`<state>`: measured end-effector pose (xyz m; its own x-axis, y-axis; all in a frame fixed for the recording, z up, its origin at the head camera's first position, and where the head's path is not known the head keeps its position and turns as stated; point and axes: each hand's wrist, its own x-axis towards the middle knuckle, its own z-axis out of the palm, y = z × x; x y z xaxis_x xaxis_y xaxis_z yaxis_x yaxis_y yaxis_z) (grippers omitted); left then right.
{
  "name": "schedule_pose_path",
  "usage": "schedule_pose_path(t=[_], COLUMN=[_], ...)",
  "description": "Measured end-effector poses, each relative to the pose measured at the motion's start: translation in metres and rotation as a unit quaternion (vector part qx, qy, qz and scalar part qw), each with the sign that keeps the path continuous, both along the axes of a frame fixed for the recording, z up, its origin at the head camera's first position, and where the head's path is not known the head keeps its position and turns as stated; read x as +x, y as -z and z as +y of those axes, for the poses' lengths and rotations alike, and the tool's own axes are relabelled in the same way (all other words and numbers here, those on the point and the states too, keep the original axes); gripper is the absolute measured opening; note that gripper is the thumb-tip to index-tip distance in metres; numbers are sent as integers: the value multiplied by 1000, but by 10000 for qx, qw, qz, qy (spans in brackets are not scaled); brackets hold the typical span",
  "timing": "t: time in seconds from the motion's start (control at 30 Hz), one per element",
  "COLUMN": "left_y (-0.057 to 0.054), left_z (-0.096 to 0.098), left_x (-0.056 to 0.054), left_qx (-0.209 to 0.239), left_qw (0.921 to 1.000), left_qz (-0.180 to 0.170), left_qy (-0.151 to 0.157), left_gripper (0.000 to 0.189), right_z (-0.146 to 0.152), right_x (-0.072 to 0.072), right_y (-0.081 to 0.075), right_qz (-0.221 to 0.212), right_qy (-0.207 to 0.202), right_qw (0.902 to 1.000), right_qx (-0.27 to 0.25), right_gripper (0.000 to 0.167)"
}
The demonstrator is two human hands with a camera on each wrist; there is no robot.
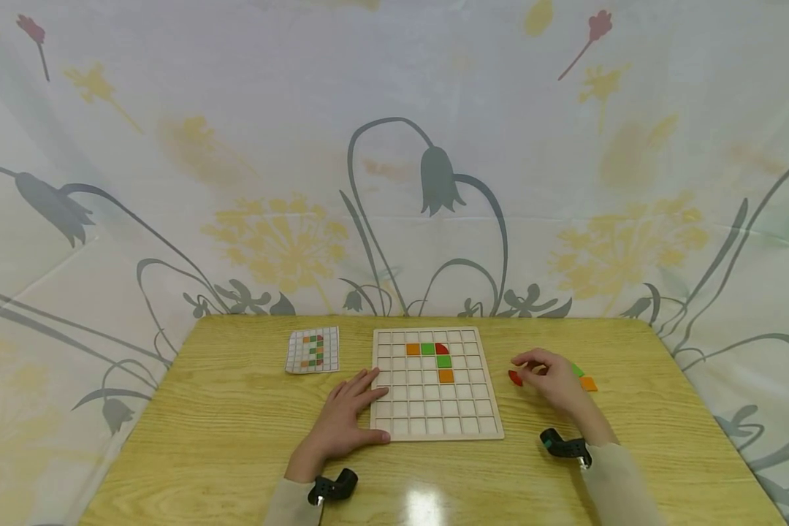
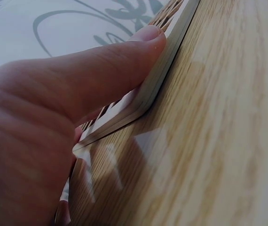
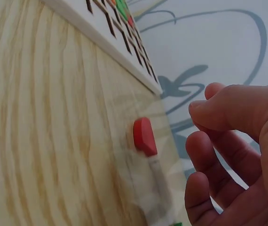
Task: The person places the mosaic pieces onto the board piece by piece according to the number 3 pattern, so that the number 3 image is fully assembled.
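Braced at left, poised at right

Rested the left hand point(image 1: 347, 415), with fingers spread and grasping nothing, on the left edge of the pale wooden square grid board point(image 1: 427, 409), probably to steady it. Hung the right hand point(image 1: 554, 376), with fingers loosely bent around nothing, just beside the small red rounded tile point(image 3: 145, 136); apparently placed for easy reach, right of the board on the light wood-grain worktop point(image 1: 204, 416). Looked smooth, thick and evenly red, with one curved side.
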<state>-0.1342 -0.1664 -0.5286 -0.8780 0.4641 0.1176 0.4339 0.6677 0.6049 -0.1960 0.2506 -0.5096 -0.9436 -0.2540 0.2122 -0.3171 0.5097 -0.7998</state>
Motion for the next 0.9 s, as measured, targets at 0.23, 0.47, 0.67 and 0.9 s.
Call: schedule_pose_path(t=[0.23, 0.47, 0.67, 0.9], left_y=[0, 0, 1, -1], left_z=[0, 0, 0, 0], left_x=[0, 0, -1, 0], left_qx=[-9, -25, -43, -11], left_qw=[10000, 10000, 10000, 10000], left_qz=[24, 23, 11, -29], left_qy=[12, -7, -2, -5], left_gripper=[77, 77, 77, 77], right_z=[11, 27, 46, 59], right_x=[5, 10, 16, 19], right_y=[2, -1, -3, -7], right_qz=[170, 384, 426, 489], right_qy=[111, 460, 751, 1188], right_qw=[9997, 9955, 9929, 9877], right_qx=[108, 734, 820, 897], right_gripper=[15, 15, 17, 17])
